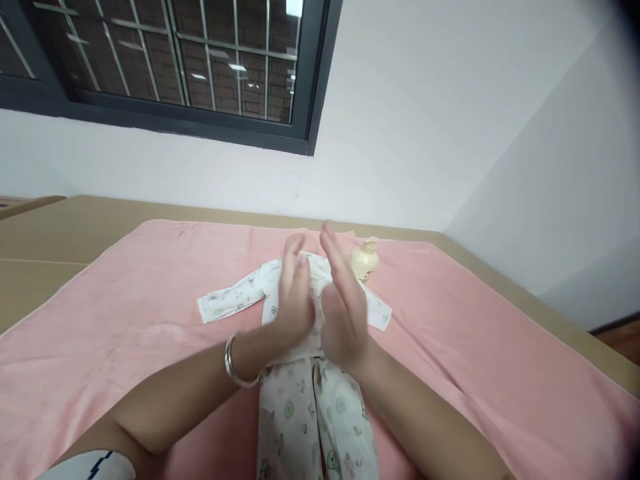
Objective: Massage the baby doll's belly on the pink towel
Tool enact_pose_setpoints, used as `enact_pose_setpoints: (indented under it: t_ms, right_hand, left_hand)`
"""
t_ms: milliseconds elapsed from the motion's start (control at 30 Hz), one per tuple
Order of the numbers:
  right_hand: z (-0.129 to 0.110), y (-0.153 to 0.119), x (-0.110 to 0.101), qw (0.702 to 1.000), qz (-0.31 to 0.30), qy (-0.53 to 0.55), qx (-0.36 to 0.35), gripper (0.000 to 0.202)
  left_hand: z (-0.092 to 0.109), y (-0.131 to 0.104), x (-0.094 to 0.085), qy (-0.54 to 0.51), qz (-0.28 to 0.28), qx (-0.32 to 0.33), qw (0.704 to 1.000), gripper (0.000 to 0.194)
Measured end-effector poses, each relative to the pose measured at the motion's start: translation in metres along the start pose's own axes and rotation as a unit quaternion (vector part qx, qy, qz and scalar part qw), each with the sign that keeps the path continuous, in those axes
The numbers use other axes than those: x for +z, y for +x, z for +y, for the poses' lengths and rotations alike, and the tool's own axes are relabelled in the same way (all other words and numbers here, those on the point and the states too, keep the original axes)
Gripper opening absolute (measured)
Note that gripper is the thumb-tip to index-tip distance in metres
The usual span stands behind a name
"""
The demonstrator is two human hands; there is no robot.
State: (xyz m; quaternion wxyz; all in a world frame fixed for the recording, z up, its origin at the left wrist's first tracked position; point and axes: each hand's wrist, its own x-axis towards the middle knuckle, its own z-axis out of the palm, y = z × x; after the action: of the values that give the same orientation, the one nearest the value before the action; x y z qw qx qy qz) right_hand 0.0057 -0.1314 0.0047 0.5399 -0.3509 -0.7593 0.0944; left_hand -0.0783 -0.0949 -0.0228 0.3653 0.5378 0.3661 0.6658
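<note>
My left hand (296,293) and my right hand (345,310) are raised with palms facing each other, a small gap between them. Fingers on both are stretched out, slightly blurred, and neither hand holds anything. Below them a small white long-sleeved top (240,297) with a printed pattern lies spread flat, its middle partly hidden by my hands. Matching patterned trousers (290,413) lie just under its hem, legs toward me. Behind my right hand, by the top's shoulder, stands a cream-coloured bottle (364,261) with a rounded body, its lower part partly covered from view.
A pink blanket (190,267) covers much of the tan surface (100,217) under the clothes. White wall (390,133) rises behind it, with a dark-framed barred window (200,123) at upper left. Another wall (565,200) meets it on the right.
</note>
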Motion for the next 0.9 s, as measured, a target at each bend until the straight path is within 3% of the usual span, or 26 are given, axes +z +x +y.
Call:
enact_pose_setpoints:
  t_ms: [67,133,167,300,400,500,600,733,833,900]
  right_hand:
    - [0.031,0.004,0.013,0.993,0.005,-0.018,0.119,0.053]
    - [0.061,0.005,0.024,0.980,-0.080,-0.070,0.166,0.052]
    - [0.074,0.006,0.028,0.974,-0.137,-0.101,0.151,0.052]
    - [0.108,0.010,0.024,0.959,-0.217,-0.171,0.070,0.045]
    - [0.112,0.014,0.016,0.940,-0.236,-0.219,0.111,0.044]
    - [0.101,0.010,0.018,0.898,-0.223,-0.324,0.196,0.053]
    - [0.085,0.003,0.026,0.866,-0.250,-0.395,0.178,0.057]
    - [0.087,0.008,0.019,0.881,-0.329,-0.324,0.099,0.054]
    - [0.104,0.016,0.008,0.897,-0.303,-0.276,0.164,0.057]
    - [0.108,0.016,0.007,0.889,-0.269,-0.299,0.219,0.060]
  left_hand:
    - [-0.025,0.026,0.003,0.015,0.086,-0.079,0.993,0.034]
    - [-0.051,0.042,0.005,0.038,0.126,-0.100,0.986,0.036]
    - [-0.063,0.045,0.004,0.039,0.118,-0.087,0.988,0.038]
    - [-0.093,0.040,0.002,0.045,0.076,-0.046,0.995,0.039]
    - [-0.097,0.033,0.001,0.040,0.067,-0.034,0.996,0.036]
    - [-0.097,0.031,0.001,0.036,0.063,-0.024,0.997,0.032]
    - [-0.098,0.030,0.000,0.032,0.059,-0.009,0.998,0.030]
    - [-0.095,0.025,-0.003,0.031,0.030,0.046,0.998,0.032]
    - [-0.089,0.020,-0.004,0.085,-0.005,0.108,0.991,0.034]
    - [-0.086,0.018,-0.004,0.119,-0.018,0.126,0.985,0.033]
